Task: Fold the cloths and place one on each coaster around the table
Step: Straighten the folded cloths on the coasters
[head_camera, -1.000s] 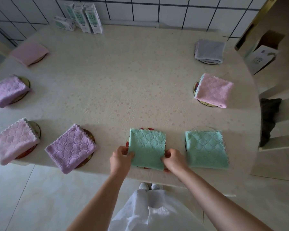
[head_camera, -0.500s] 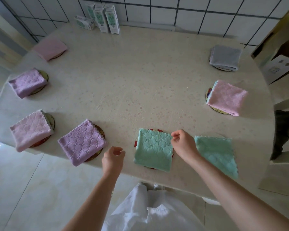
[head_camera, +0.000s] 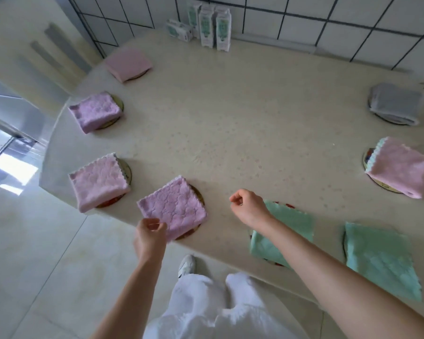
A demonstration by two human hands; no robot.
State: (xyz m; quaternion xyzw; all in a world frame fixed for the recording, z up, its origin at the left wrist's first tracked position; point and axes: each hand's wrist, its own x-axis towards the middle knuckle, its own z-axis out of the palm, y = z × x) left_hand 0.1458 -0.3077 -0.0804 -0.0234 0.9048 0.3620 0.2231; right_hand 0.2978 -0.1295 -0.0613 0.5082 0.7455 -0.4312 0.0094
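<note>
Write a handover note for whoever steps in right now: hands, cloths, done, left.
Left hand: at the near corner of the purple cloth; fingers look pinched on or just off it, grip unclear.
Right hand: loosely curled above the table, holding nothing, over the left green cloth.
Cloths: eight folded, each on a coaster around the table: pink, purple, pink, purple, two green (second), pink, grey.
Done: every visible coaster is covered.
Left: probably only straightening the near purple cloth, which sits askew; no loose cloths in view.
</note>
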